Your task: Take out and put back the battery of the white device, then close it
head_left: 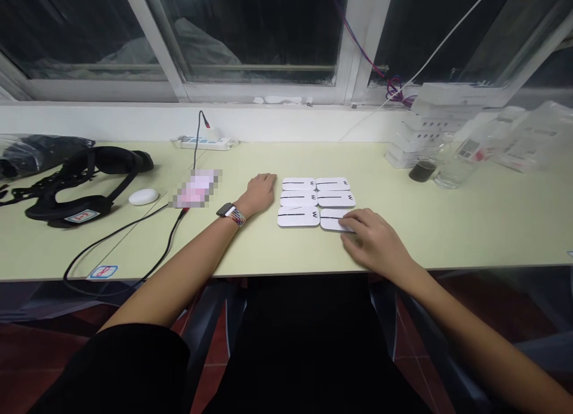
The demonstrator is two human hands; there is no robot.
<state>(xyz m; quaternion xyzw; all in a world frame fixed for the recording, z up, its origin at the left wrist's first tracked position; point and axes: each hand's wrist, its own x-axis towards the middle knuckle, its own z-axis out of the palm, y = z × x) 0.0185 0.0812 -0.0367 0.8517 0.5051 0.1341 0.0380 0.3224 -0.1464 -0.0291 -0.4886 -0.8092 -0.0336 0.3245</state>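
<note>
Several white cards with rounded corners lie in two columns of three on the table, each with a black line drawn along it. A sideways letter-like mark shows on most, as on the near left card (298, 216). My right hand (376, 238) rests its fingertips on the near right card (330, 218) and covers its right end. Its thumb is spread apart from the fingers, on the table just below that card. My left hand (261, 193) lies flat on the table left of the cards, fingers stretched out, holding nothing and not touching them.
On the left are a black headset (89, 205), a white oval case (143, 197), a blurred-out phone-like thing (197, 188) with a cable, and a power strip (206, 143). White boxes (425, 130), a dark-liquid container (422, 170) and a clear bottle (461, 157) stand on the right.
</note>
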